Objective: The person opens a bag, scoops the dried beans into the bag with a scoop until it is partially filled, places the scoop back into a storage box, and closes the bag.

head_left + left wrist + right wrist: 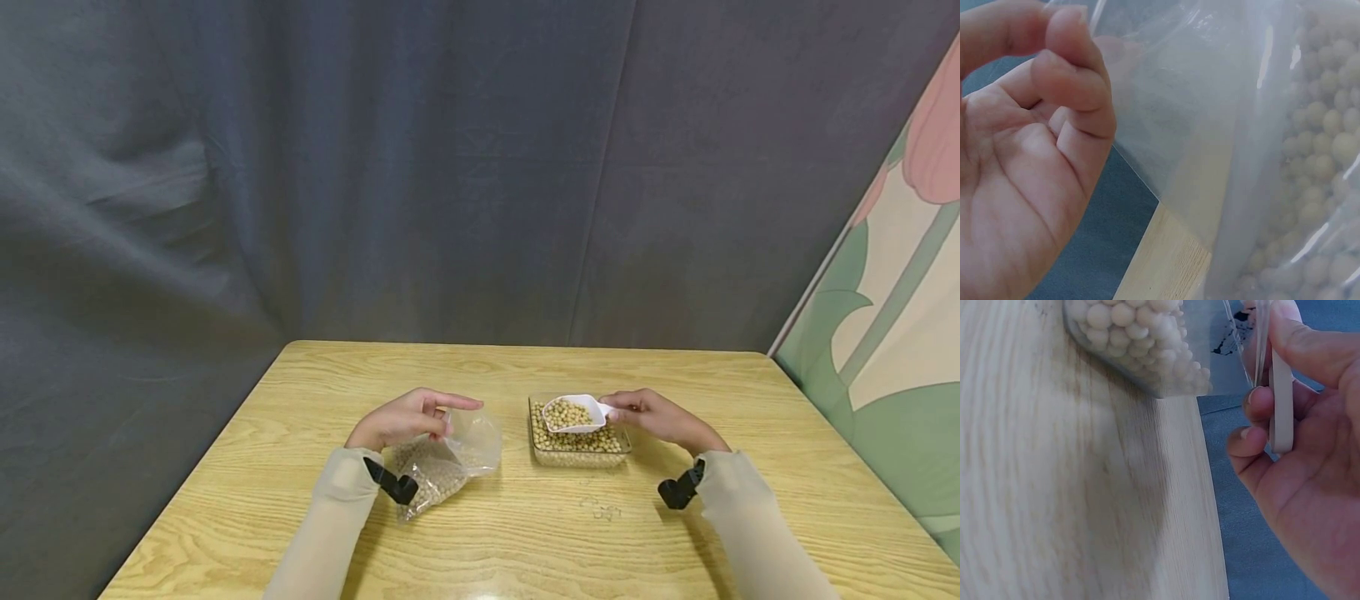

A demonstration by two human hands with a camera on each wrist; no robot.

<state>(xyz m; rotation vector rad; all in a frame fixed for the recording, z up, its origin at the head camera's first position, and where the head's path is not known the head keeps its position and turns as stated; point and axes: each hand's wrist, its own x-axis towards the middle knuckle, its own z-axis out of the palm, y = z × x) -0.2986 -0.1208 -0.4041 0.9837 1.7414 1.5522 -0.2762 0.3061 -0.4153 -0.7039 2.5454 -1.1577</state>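
My left hand (pixel 408 419) pinches the upper edge of a clear plastic bag (pixel 474 437), its index finger stretched over the mouth. Pale round beans, like soybeans, fill the lower part of the bag, which rests on the table. In the left wrist view the bag's film (pixel 1179 94) hangs beside the curled fingers. My right hand (pixel 663 417) grips the handle of a white scoop (pixel 597 410) loaded with soybeans (pixel 566 414). The scoop is above a clear rectangular container (pixel 581 459) of soybeans. In the right wrist view the handle (pixel 1282 406) lies between thumb and fingers.
The wooden table (pixel 525 542) carries the bag on the left and the container right of centre. A dark curtain (pixel 450 167) hangs behind it. At the right stands a wall with a flower print (pixel 892 333).
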